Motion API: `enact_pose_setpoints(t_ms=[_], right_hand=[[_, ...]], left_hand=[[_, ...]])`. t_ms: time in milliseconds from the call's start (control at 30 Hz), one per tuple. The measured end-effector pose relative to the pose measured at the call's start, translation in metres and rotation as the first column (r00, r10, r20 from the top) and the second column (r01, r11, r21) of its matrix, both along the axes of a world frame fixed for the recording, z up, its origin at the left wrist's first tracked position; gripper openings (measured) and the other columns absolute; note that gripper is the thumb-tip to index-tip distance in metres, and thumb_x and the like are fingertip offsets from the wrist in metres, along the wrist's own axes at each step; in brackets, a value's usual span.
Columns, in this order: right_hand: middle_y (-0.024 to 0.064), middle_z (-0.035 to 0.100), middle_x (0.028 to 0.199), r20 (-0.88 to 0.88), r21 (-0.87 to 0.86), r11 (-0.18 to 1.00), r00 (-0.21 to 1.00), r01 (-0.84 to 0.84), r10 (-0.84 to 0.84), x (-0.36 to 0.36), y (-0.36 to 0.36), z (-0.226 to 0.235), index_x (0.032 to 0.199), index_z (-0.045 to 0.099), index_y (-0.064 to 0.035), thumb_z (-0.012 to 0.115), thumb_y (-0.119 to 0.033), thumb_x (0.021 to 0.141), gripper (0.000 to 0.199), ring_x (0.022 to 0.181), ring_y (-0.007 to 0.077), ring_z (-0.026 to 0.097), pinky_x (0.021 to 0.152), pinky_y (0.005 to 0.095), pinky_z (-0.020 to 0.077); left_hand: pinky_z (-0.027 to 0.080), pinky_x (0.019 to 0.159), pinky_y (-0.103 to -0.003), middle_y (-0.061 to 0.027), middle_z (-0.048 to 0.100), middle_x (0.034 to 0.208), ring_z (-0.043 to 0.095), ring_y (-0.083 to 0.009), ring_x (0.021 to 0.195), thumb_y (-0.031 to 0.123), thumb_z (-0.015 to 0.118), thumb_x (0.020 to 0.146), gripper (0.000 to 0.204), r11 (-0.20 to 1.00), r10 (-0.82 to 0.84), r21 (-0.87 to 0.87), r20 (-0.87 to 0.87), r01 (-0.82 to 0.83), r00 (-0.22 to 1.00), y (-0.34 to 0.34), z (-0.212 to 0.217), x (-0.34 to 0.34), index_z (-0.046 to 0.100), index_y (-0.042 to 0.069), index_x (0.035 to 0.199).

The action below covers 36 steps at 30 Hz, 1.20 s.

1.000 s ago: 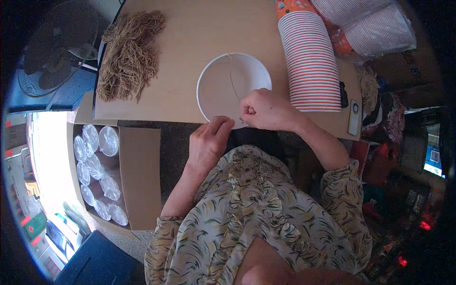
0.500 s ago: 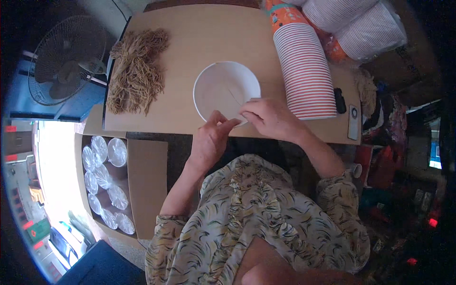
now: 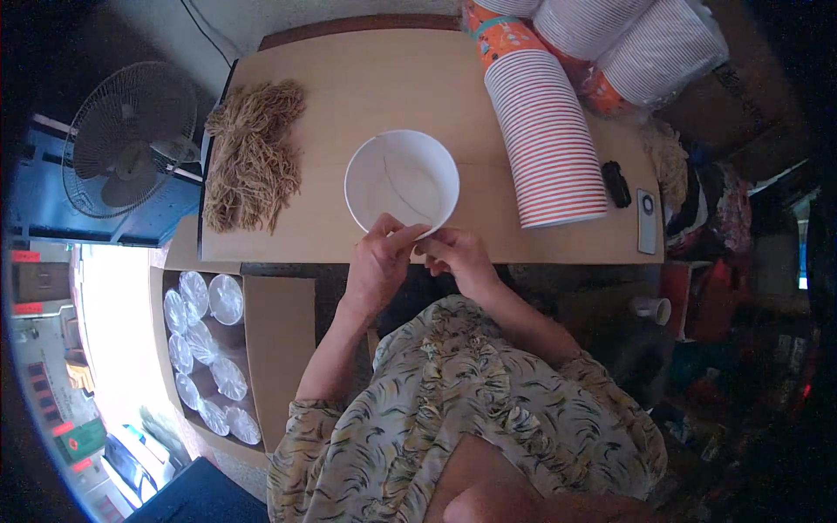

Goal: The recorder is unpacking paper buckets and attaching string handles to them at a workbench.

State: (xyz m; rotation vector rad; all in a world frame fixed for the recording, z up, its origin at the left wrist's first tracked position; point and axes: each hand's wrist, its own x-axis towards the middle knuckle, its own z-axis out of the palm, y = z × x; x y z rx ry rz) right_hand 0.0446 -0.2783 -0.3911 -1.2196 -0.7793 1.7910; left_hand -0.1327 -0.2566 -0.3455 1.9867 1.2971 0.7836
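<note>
A round white paper tub [image 3: 403, 179] stands near the front edge of the table, its open top facing me. Inside it a thin strand of string [image 3: 397, 184] curves down toward the near rim. My left hand [image 3: 377, 266] pinches that rim, thumb and forefinger pressed together. Close beside it, my right hand [image 3: 464, 261] is closed just outside the rim, its fingertips almost touching the left ones. Whatever its fingers hold is too small to make out. A bundle of tan strings [image 3: 255, 157] lies at the table's left side.
A long stack of nested paper tubs [image 3: 549, 139] lies on the table [image 3: 349, 78] at right, with bagged stacks [image 3: 654, 57] behind. A black object [image 3: 615, 184] and a phone [image 3: 646, 220] lie nearby. A carton [image 3: 283, 349] of wrapped tubs and a fan [image 3: 131, 139] are at left.
My right hand has moved down and left from over the tub's rim to just outside it, near my left hand. The strand inside now lies differently. The whole view has shifted slightly.
</note>
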Motion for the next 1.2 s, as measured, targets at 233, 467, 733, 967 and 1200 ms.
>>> enact_pose_setpoints(t_ms=[233, 467, 733, 967, 1200], right_hand=[[0.0053, 0.069, 0.085, -0.175, -0.008, 0.991, 0.976, 0.132, -0.132, -0.004, 0.0, -0.012, 0.096, 0.069, -0.0014, 0.067, -0.017, 0.093, 0.016, 0.066, 0.0096, 0.06, 0.059, 0.0236, 0.0486], [0.0068, 0.07, 0.084, 0.412, 0.442, 0.882, 0.911, -0.165, -0.035, 0.005, 0.009, -0.012, 0.096, 0.068, 0.0029, 0.069, -0.009, 0.089, 0.014, 0.074, 0.012, 0.066, 0.068, 0.0285, 0.054], [0.0143, 0.07, 0.079, 0.596, 0.527, 0.772, 0.802, -0.355, -0.037, 0.016, 0.012, 0.02, 0.097, 0.068, 0.0001, 0.069, -0.011, 0.089, 0.014, 0.072, 0.0195, 0.071, 0.063, 0.0345, 0.0534], [0.0091, 0.062, 0.083, 0.691, 0.697, 0.551, 0.634, -0.459, -0.347, 0.026, 0.019, 0.053, 0.089, 0.064, -0.0038, 0.071, -0.009, 0.083, 0.011, 0.074, 0.029, 0.065, 0.064, 0.0394, 0.0524], [0.0108, 0.055, 0.096, 0.706, 0.695, 0.446, 0.653, -0.564, -0.274, 0.022, 0.03, 0.062, 0.09, 0.061, -0.0001, 0.071, -0.002, 0.081, 0.013, 0.082, 0.0286, 0.063, 0.069, 0.0381, 0.0507]], left_hand=[[0.057, 0.071, -0.037, -0.012, 0.064, 0.094, 0.069, -0.0254, 0.08, -0.004, 0.062, 0.084, 0.034, 0.988, -0.057, -0.14, 0.117, 0.073, 0.992, 0.005, 0.005, -0.009, 0.072, 0.011, 0.113], [0.057, 0.073, -0.03, -0.0144, 0.072, 0.098, 0.071, -0.0181, 0.088, 0.015, 0.069, 0.091, 0.024, 0.962, -0.096, -0.241, 0.143, 0.128, 0.985, 0.017, 0.017, 0.005, 0.071, -0.003, 0.107], [0.055, 0.055, -0.027, -0.0087, 0.074, 0.089, 0.068, -0.0124, 0.062, 0.016, 0.07, 0.09, 0.021, 0.901, 0.061, -0.431, 0.222, 0.042, 0.973, 0.028, 0.016, 0.005, 0.073, 0.002, 0.105], [0.049, 0.049, -0.023, -0.0018, 0.071, 0.087, 0.065, -0.0089, 0.059, 0.016, 0.069, 0.092, 0.015, 0.925, -0.073, -0.351, 0.212, 0.146, 0.974, 0.036, 0.026, -0.007, 0.07, 0.002, 0.098], [0.043, 0.048, -0.02, -0.0037, 0.07, 0.089, 0.063, -0.0076, 0.059, 0.02, 0.066, 0.095, 0.017, 0.78, 0.121, -0.595, 0.449, 0.195, 0.885, 0.036, 0.024, -0.004, 0.062, 0.004, 0.099]])
